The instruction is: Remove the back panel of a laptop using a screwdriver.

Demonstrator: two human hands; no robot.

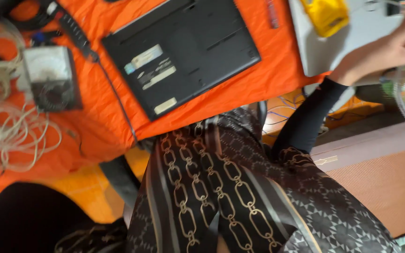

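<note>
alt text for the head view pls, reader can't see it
A laptop lies bottom-up on an orange cloth, with an analog meter and tangled pale cables at the left. The person's right hand, in a black sleeve, reaches to the upper right beside a yellow tool on a white surface; the left hand is out of view.

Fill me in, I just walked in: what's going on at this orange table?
A person sits at a table under an orange cloth. A black laptop lies bottom-up on it, with an analog meter and white cables alongside. The right hand reaches out toward a white box carrying a yellow device. The left hand is out of view.
</note>
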